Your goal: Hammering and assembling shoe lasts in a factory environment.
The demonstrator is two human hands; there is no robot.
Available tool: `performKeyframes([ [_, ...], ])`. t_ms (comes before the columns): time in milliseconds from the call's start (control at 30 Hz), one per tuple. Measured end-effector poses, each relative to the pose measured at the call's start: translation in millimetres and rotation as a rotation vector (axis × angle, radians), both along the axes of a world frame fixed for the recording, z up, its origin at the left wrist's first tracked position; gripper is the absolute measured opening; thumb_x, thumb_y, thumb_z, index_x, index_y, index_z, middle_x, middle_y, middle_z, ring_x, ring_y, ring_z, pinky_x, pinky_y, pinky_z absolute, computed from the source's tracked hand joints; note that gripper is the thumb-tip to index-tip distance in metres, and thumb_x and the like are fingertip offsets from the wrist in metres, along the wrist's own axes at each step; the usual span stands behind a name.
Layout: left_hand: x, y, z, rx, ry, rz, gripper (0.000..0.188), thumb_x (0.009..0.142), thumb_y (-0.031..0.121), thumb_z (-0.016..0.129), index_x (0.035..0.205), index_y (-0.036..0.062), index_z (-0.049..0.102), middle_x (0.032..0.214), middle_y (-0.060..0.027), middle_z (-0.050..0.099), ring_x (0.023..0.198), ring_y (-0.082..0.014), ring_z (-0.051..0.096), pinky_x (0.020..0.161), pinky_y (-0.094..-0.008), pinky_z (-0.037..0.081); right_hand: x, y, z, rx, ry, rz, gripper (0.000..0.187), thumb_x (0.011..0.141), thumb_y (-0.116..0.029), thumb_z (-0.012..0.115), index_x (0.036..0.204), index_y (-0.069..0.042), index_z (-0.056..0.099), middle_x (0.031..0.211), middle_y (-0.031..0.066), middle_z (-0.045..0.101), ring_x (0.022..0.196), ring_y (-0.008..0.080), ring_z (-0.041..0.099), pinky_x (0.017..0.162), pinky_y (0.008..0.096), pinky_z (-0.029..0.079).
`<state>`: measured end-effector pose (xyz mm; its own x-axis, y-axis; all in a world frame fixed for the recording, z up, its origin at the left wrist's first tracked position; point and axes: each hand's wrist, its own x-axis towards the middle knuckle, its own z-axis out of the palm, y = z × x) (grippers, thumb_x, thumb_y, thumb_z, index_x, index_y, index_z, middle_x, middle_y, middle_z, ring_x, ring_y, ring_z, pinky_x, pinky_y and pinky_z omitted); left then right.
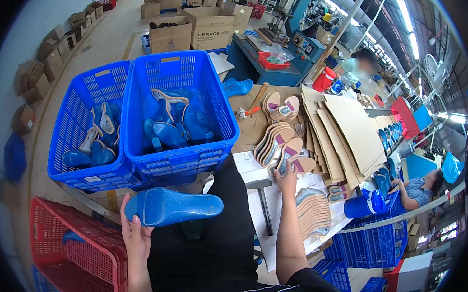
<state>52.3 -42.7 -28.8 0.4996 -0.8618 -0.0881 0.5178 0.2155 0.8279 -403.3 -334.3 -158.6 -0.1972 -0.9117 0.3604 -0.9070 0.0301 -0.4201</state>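
The left hand [135, 233] clasps a blue last [175, 207] by one end (above the lap [202, 250]); the right hand [286, 181], curled, touches an insole [289, 153] at the table [247, 138]; whether it is pinching, I cannot tell.

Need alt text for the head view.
A person's left hand holds a blue shoe last while the right hand touches an insole at a worktable. Two blue crates with more lasts stand ahead; a hammer and stacked insoles lie nearby.
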Motion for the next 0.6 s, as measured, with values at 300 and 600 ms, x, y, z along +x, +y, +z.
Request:
performKeyframes([
  [300, 5, 7, -7, -0.02, -0.04, -0.035, 0.066, 0.114, 0.027, 0.058, 0.17, 0.0138, 0.027, 0.154, -0.0156, 0.054, 0.13, -0.0258, 0.067, 0.1, -0.0403, 0.064, 21, 0, -3, -0.08, -0.108, -0.093, 0.041, 0.104, -0.008, 0.056, 0.143, 0.002, 0.064, 0.14, 0.0428, 0.059, 0.128, 0.0549, 0.06, 0.112, 0.0515, 0.049],
  [600, 9, 7, -13, -0.062, 0.034, -0.088, 0.069, 0.112, 0.019, 0.062, 0.17, 0.0153, 0.025, 0.151, -0.0118, 0.054, 0.134, -0.0263, 0.063, 0.109, -0.0462, 0.058, 61, 50, 45, -0.436, -1.533, 0.045, 0.036, 0.118, -0.031, 0.049, 0.133, 0.0, 0.059, 0.114, 0.0249, 0.077, 0.08, 0.0239, 0.075, 0.069, 0.0314, 0.062],
])
